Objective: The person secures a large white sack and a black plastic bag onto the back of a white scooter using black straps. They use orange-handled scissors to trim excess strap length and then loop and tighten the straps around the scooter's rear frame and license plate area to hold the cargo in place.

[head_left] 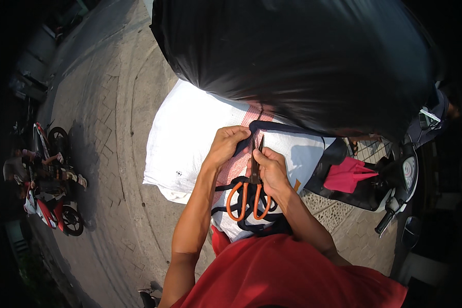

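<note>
My left hand [230,145] is closed, thumb and fingers pinching a dark navy cloth strip [287,127]. The strip runs rightward along the lower edge of a big black plastic bag [303,56]. My right hand [270,169] is wrapped round the blades of a pair of scissors [245,201]; their orange handles point back toward me and the tips stick up past my fingers. Whether the right fingers also touch the strip is hidden. Under both hands lies a white woven sack [182,128] with a reddish checked stripe. More dark strip lies looped around the scissor handles.
At right stands a parked motorbike [408,174] with a bright pink cloth bag [350,174] on it, close to the sack. A paved road [123,143] stretches along the left. Farther left, a red and white motorbike [51,213] and other people are on the road.
</note>
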Demonstrator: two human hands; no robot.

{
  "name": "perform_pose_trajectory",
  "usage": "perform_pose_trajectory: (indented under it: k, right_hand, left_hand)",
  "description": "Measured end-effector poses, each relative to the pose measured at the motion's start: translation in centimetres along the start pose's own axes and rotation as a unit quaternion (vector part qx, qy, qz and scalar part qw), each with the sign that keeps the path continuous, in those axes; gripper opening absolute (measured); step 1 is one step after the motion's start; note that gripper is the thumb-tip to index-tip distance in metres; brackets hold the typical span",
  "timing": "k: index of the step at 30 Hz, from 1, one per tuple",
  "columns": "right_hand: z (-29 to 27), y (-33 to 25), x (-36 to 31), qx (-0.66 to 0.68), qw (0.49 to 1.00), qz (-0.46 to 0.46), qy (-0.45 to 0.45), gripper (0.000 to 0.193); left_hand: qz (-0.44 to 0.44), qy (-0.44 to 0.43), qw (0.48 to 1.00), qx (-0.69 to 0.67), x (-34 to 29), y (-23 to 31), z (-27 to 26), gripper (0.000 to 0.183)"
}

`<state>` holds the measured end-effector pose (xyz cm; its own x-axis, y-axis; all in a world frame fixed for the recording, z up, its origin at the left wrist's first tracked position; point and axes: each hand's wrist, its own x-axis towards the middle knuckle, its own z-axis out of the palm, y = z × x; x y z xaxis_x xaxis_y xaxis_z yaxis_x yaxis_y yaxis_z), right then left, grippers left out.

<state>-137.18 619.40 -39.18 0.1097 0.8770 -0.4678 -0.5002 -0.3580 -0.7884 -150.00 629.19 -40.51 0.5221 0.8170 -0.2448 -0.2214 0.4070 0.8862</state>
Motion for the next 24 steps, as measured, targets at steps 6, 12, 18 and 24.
perform_pose_trajectory:
  k: [6,12,18,24]
  right_hand:
    - [0.0,0.0,0.1,-0.008,1.000,0.012,0.005,0.019]
    - [0.2,-0.2,0.1,-0.003,1.000,0.010,0.006,0.020]
    - [0.9,0.0,0.5,0.014,0.999,-0.013,0.031,0.021]
    - [1.6,-0.6,1.2,0.041,0.998,-0.020,0.043,0.021]
  left_hand:
    - [-0.016,0.002,1.000,0.002,0.2,0.1,-0.1,0.019]
    - [-0.030,0.014,0.999,0.007,0.4,0.2,-0.1,0.018]
    - [-0.014,-0.001,1.000,0.001,0.3,-0.2,-0.1,0.017]
    - [-0.004,-0.046,0.999,-0.011,-0.2,-0.2,-0.2,0.022]
